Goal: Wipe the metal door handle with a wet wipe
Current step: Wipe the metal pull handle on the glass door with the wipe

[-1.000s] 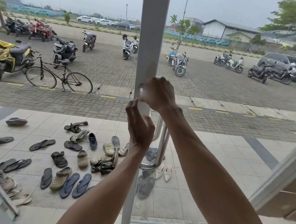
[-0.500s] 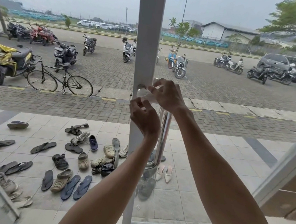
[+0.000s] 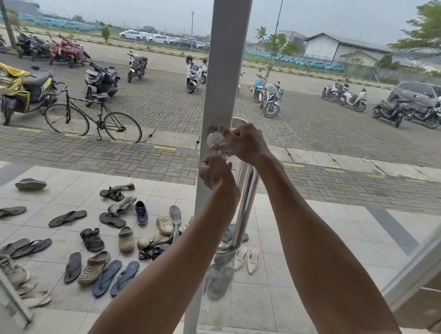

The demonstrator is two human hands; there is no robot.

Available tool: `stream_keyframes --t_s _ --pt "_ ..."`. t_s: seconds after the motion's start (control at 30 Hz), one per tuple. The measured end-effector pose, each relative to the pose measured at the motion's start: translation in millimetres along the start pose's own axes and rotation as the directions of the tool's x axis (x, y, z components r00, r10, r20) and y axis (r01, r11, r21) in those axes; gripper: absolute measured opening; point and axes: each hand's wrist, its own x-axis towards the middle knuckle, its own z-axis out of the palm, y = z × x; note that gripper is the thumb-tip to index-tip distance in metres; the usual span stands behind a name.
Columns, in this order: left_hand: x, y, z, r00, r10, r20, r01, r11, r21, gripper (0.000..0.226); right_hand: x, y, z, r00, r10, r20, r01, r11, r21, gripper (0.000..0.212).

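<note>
A polished metal door handle (image 3: 244, 204) runs vertically on the glass door, just right of the white door frame (image 3: 226, 58). Its upper bend is behind my right hand (image 3: 243, 143), and its lower end curves into the door near the floor. A thin, pale wet wipe (image 3: 219, 143) is stretched between both hands at the handle's top mount. My right hand pinches the wipe's upper part; my left hand (image 3: 217, 173) sits just below and pinches its lower edge. Both arms reach up from the bottom of the view.
Through the glass, several sandals and shoes (image 3: 108, 236) lie scattered on the tiled porch. A bicycle (image 3: 94, 118) and parked scooters (image 3: 20, 88) stand on the paved lot beyond. Another white frame (image 3: 422, 258) slants at the right edge.
Both hands have shifted slightly right and up near the handle's top. The left hand rose from lower on the handle to meet the right, and the wipe is now spread between them.
</note>
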Motion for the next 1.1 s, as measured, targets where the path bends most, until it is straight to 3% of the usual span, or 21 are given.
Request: stream_keyframes --t_s 0.2,0.37,0.47,0.53,0.63,0.73,0.83,0.93,1.1 --pt "0.5 11.0 -1.7 0.979 -0.144 0.147 0.165 0.976 -0.145 0.02 12.6 -2.3 2.7 0.997 0.072 0.036 -0.07 0.996 -0.056 0.058" --pt "4.2 22.3 -2.9 0.982 -0.151 0.115 0.172 0.965 -0.196 0.017 10.8 1.9 5.6 0.973 0.017 -0.229 -0.034 0.997 -0.07 0.038" --pt "4.8 32.9 -1.2 0.99 -0.127 0.065 0.136 0.98 -0.147 0.029 10.0 -1.7 4.9 0.977 -0.023 -0.212 0.017 0.999 -0.029 0.035" --pt "8.0 38.3 1.0 0.994 -0.104 0.017 0.105 0.989 -0.105 0.034 8.0 -2.7 1.7 0.984 -0.038 -0.175 0.034 0.999 -0.025 0.037" --pt "6.0 36.1 4.7 0.995 -0.011 -0.097 0.01 1.0 -0.015 0.02 6.1 -2.5 -0.9 0.991 -0.024 -0.133 0.025 1.0 0.003 0.032" --pt "-4.3 27.4 6.1 0.981 0.126 -0.15 -0.115 0.99 0.08 0.032 9.6 -3.5 0.3 0.995 0.013 -0.096 -0.01 0.999 0.035 0.03" --pt "-9.0 9.4 0.0 0.957 0.29 -0.012 -0.281 0.934 0.219 0.028 12.5 -3.6 0.3 0.997 0.051 -0.066 -0.048 0.998 0.048 0.034" --pt "-9.3 -0.9 -5.9 0.907 0.402 0.128 -0.421 0.879 0.225 0.041 12.1 -4.0 -2.7 0.999 0.023 -0.033 -0.022 0.999 0.033 0.028" --pt "9.5 5.0 -7.4 0.903 0.367 0.222 -0.418 0.867 0.269 0.044 7.8 -0.6 -6.6 0.994 -0.068 -0.088 0.069 0.998 0.014 0.018"
